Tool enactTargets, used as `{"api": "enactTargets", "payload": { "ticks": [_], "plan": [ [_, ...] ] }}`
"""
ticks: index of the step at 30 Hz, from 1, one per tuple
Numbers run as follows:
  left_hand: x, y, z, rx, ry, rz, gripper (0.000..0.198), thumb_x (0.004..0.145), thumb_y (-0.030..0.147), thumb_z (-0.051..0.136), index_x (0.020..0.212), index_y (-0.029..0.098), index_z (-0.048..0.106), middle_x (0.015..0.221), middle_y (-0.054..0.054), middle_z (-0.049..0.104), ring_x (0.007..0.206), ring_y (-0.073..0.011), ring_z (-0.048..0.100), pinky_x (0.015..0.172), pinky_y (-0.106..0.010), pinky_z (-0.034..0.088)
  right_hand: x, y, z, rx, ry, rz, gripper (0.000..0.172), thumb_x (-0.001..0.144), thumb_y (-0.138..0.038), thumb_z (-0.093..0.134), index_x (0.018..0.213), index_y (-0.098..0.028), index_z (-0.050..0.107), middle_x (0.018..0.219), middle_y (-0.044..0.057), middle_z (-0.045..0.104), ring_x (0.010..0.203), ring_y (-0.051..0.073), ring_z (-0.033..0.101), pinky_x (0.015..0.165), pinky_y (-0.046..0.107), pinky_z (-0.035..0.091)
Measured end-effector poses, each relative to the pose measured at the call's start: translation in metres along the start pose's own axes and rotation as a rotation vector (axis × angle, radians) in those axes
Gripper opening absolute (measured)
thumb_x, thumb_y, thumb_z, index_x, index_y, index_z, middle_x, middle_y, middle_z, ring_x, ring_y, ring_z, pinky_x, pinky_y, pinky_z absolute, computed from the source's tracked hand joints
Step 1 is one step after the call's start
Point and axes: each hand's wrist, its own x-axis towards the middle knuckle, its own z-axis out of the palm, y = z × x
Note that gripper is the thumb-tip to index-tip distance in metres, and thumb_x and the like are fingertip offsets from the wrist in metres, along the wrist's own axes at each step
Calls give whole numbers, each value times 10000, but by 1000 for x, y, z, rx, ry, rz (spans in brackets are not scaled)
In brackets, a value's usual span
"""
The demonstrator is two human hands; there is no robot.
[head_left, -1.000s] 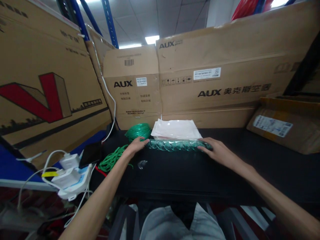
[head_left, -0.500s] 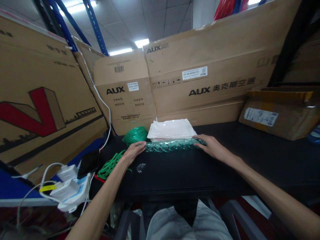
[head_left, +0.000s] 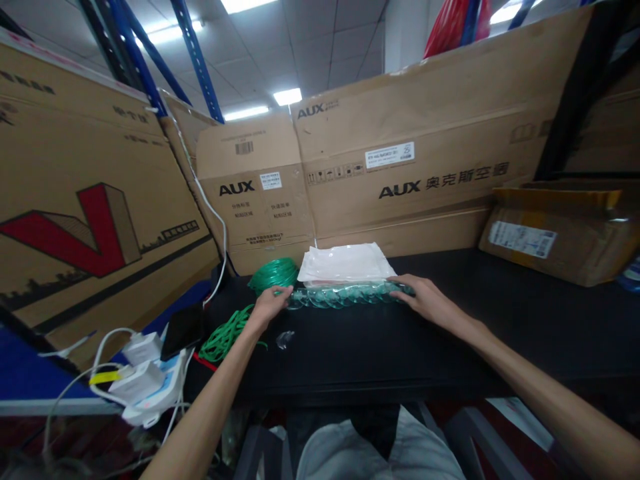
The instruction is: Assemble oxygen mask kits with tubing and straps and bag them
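Note:
A long clear-wrapped roll of green coiled tubing [head_left: 345, 295] lies across the black table [head_left: 400, 347]. My left hand [head_left: 270, 303] grips its left end and my right hand [head_left: 425, 299] holds its right end. Right behind the roll lies a stack of clear plastic bags [head_left: 345, 263]. A round bundle of green cord [head_left: 273, 273] sits just beyond my left hand. Loose green cord [head_left: 225, 331] trails on the table by my left wrist.
Big AUX cardboard boxes [head_left: 400, 167] wall in the table's far side and left. A taped carton [head_left: 560, 233] rests at the right. A small clear scrap [head_left: 285, 339] lies near the table's middle. White chargers and cables [head_left: 140, 373] and a black phone [head_left: 184, 328] sit at the left.
Both hands stay on the ends of the roll. The left hand has shifted slightly along its end, and the view has tilted a little.

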Motion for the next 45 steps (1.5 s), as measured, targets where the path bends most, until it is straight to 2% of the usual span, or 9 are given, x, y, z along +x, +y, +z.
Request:
{"api": "enactTargets", "payload": {
  "ticks": [8,11,14,18,25,30,33,38,45],
  "plan": [
    [-21,36,-39,287,221,134,271,980,348,660,1176,160,670,1226,-95,677,1108,-253,660,966,-482,544,0,-13,-2,-8,18,1,368,963,-372,600,1264,-198,721,1193,148,729,1098,330,697,982,445,532],
    [-37,45,-59,289,323,199,269,972,367,649,1149,170,697,1161,-98,720,1127,-275,667,1024,-499,495,1,-21,0,-16,23,8,366,968,-358,594,1258,-182,731,1193,156,700,1075,327,695,959,435,539],
    [-51,46,-72,218,376,240,313,944,429,628,1127,199,735,1028,-98,774,1036,-298,721,974,-434,521,5,-27,6,-26,26,17,371,960,-345,609,1263,-171,733,1159,154,677,1045,320,692,935,421,544],
    [-66,36,-72,62,343,283,464,875,561,640,1130,188,747,1064,-98,788,910,-273,759,831,-353,584,10,-35,15,-25,18,26,370,959,-330,617,1279,-180,727,1140,137,674,1037,302,692,932,400,547],
    [-81,24,-58,-63,228,294,602,791,672,689,1121,175,765,1106,-85,784,956,-255,733,801,-302,592,9,-47,13,-6,15,63,369,967,-393,628,1278,-222,729,1170,122,704,1079,299,695,978,408,537],
    [-55,36,-48,53,161,223,477,889,572,682,1103,151,750,1003,-81,780,987,-276,714,822,-342,572,22,-41,1,7,52,168,331,1021,-420,581,1216,-179,699,1159,102,732,1024,238,707,947,455,556],
    [-20,52,-36,141,125,152,351,973,441,651,1141,136,693,1127,-76,720,1013,-256,698,894,-437,573,30,-36,-3,9,44,227,272,1022,-407,593,1145,-188,696,1157,72,725,989,220,707,897,423,581],
    [27,74,-12,245,38,51,331,975,342,670,1249,158,640,1254,-97,657,1077,-261,672,902,-452,583,19,-35,0,21,-19,222,243,1003,-380,633,1131,-184,697,1162,75,720,1016,224,703,911,435,580],
    [34,79,10,286,-36,62,330,981,349,661,1251,161,639,1252,-95,658,1065,-257,675,891,-444,588,2,-37,6,70,2,174,278,989,-375,656,1188,-184,691,1227,90,715,1118,254,686,996,491,542]
  ]
}}
